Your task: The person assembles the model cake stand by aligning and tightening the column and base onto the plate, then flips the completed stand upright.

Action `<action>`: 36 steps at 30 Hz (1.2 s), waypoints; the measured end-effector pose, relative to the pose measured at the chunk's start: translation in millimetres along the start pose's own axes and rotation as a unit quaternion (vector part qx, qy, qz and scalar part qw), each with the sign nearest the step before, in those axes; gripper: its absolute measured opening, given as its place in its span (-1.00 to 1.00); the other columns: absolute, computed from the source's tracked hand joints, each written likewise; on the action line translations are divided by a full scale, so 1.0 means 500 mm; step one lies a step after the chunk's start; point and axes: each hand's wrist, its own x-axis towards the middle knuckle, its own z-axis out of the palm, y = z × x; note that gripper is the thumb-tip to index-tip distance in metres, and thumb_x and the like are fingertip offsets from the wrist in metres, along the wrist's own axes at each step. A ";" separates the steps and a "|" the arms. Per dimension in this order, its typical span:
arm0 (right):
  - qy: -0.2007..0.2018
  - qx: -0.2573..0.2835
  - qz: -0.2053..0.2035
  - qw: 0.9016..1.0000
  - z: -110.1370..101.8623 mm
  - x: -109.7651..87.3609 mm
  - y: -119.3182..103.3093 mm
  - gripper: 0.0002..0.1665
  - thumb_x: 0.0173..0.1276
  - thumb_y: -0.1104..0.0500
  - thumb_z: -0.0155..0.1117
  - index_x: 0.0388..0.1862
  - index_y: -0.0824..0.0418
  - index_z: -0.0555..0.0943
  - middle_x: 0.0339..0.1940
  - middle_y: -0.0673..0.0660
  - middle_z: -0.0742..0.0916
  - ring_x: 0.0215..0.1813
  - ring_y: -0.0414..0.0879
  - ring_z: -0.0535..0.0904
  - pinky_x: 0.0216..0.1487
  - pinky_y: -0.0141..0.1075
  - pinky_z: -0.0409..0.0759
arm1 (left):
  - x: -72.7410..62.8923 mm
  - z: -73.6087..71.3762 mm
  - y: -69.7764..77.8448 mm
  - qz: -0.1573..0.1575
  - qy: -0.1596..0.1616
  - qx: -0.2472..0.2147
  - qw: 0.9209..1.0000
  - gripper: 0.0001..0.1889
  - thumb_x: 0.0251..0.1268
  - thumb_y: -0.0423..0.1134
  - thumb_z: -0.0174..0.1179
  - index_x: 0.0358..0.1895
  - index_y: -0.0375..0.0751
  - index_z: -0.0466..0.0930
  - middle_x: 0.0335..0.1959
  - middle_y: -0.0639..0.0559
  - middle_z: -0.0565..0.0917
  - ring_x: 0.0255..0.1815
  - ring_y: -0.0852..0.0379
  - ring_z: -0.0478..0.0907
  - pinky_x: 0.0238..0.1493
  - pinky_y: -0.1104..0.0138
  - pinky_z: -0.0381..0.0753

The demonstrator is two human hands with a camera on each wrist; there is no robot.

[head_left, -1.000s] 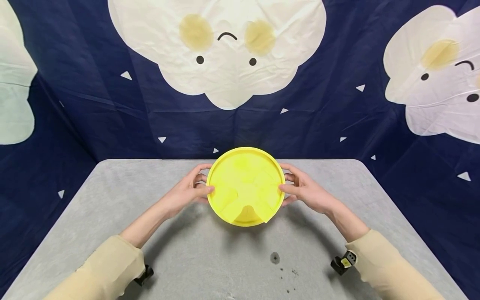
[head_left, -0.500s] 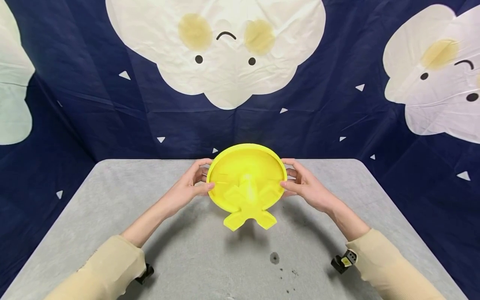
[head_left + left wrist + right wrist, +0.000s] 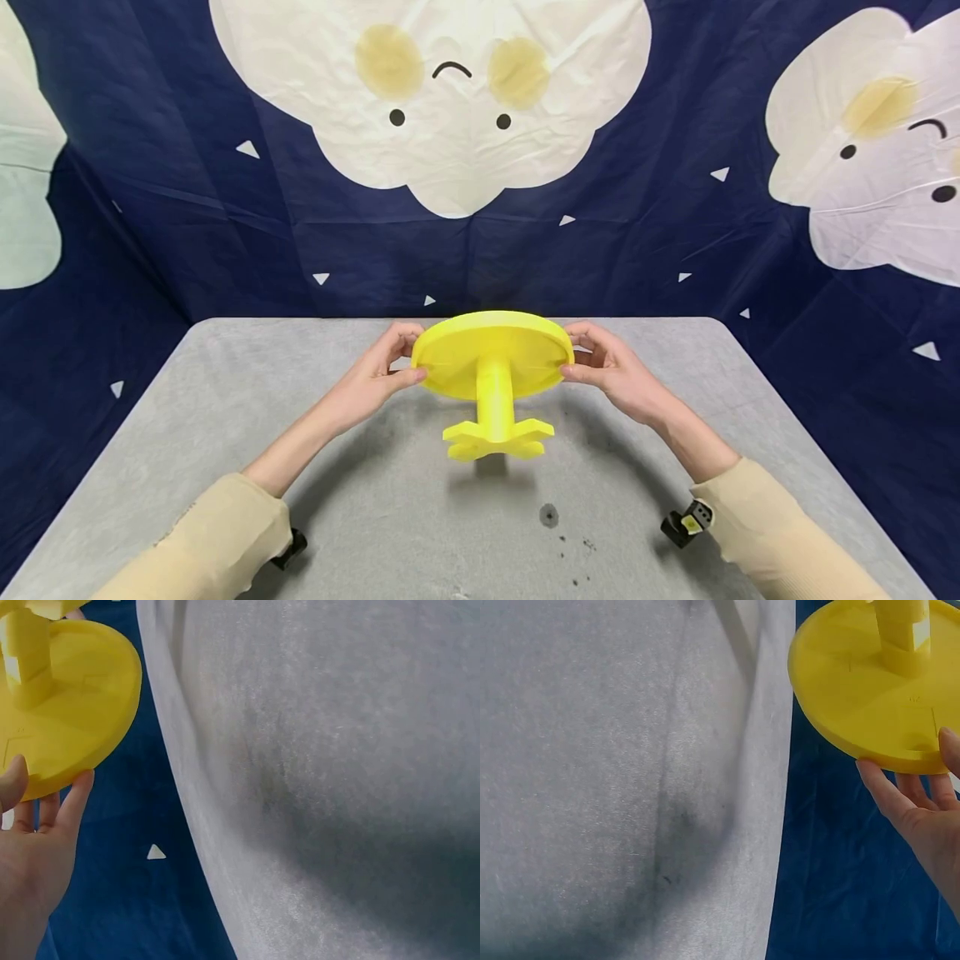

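Both hands hold a yellow round pedestal stand [image 3: 450,354] near the far part of the table in the head view. Its wide disc has a raised rim, and the underside faces me at a tilt. A central post [image 3: 495,400] slopes down towards me and ends in a cross-shaped foot [image 3: 498,440], above its shadow. On the disc's left edge, my left hand [image 3: 369,379] pinches the rim, thumb in front and fingers behind. Opposite it, my right hand [image 3: 618,375] grips the right edge likewise. Each wrist view shows fingers under the disc [image 3: 90,712] and thumb over it.
A grey table [image 3: 390,533] with a few dark spots lies beneath. Dark blue cloth [image 3: 247,225] with white clouds and triangles hangs behind and at the sides. A small black device [image 3: 686,525] is strapped at each sleeve.
The stand has been tipped between my hands: its foot swung out from in front of the disc, and the disc now appears as a flatter oval. Both hands keep their grip, almost in place.
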 end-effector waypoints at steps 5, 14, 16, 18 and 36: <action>0.011 -0.003 -0.003 1.000 0.003 -0.001 0.004 -0.55 0.39 0.45 0.29 0.19 0.13 0.54 0.14 -0.04 0.71 0.21 -0.12 0.69 0.12 -0.32 0.73 | -0.002 0.003 -0.003 0.009 0.002 0.001 1.000 -0.59 0.39 -0.50 0.21 0.19 -0.06 0.42 0.09 0.00 0.53 0.15 0.01 0.54 0.16 0.39 0.66; 0.003 0.012 -0.042 0.999 0.005 -0.002 0.013 -0.60 0.34 0.55 0.25 0.06 0.21 0.60 0.11 0.00 0.72 0.17 -0.18 0.71 0.05 -0.37 0.74 | 0.005 0.005 -0.015 0.051 -0.019 -0.028 0.998 -0.67 0.36 -0.60 0.14 0.08 -0.21 0.45 0.14 -0.07 0.52 0.18 0.17 0.51 0.33 0.47 0.56; 0.000 0.015 -0.050 0.999 0.006 -0.003 0.014 -0.62 0.33 0.56 0.25 0.04 0.24 0.61 0.13 0.04 0.72 0.20 -0.16 0.70 0.06 -0.35 0.75 | 0.006 0.004 -0.018 0.060 -0.027 -0.036 0.997 -0.68 0.36 -0.61 0.14 0.08 -0.24 0.45 0.13 -0.10 0.52 0.19 0.16 0.50 0.33 0.49 0.54; -0.004 0.021 -0.056 0.998 0.006 -0.004 0.016 -0.64 0.32 0.56 0.26 0.02 0.26 0.62 0.15 0.08 0.72 0.24 -0.14 0.69 0.09 -0.33 0.76 | 0.006 0.005 -0.021 0.066 -0.032 -0.044 0.996 -0.71 0.37 -0.59 0.16 0.05 -0.26 0.45 0.12 -0.12 0.52 0.20 0.15 0.50 0.35 0.49 0.52; -0.029 0.045 -0.093 0.994 0.013 -0.005 0.036 -0.71 0.28 0.48 0.38 -0.10 0.19 0.69 0.14 0.11 0.70 0.34 -0.11 0.59 0.32 -0.37 0.64 | 0.002 0.013 -0.040 0.088 -0.026 -0.013 0.996 -0.81 0.40 -0.56 0.15 -0.07 -0.23 0.47 0.12 -0.13 0.52 0.25 0.25 0.45 0.47 0.59 0.31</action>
